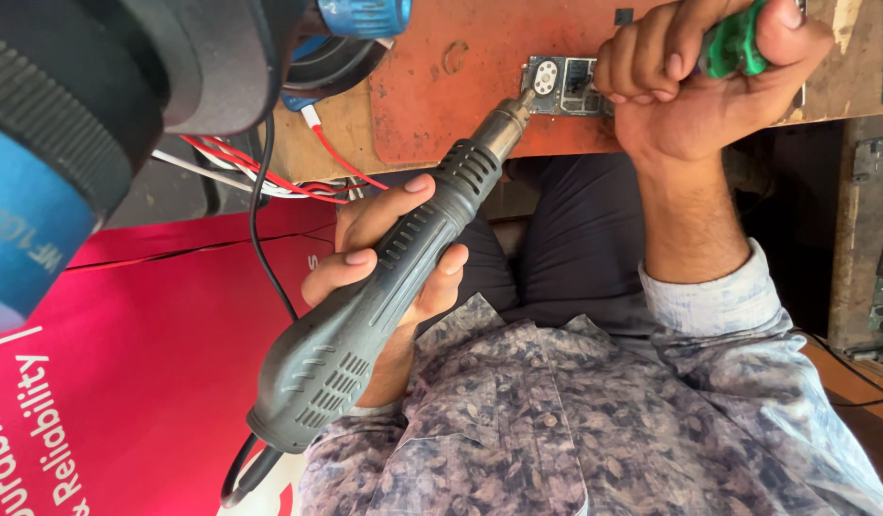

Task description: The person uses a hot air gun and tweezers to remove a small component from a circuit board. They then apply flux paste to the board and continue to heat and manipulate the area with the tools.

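My left hand (384, 250) grips a dark grey hot-air gun (370, 315) by its ribbed handle. Its metal nozzle (506, 122) points up at a small circuit board (562, 86) lying on an orange-brown mat (461, 86). My right hand (709, 76) is closed around a green-handled tool (733, 43) and rests directly over the right side of the board, hiding that part. The tool's tip is hidden by my fingers.
A large black and blue cylindrical device (69, 124) fills the upper left. Red, white and black wires (260, 172) run along the wooden bench edge. A red printed panel (145, 363) lies at lower left. My lap and patterned shirt (556, 420) fill the bottom.
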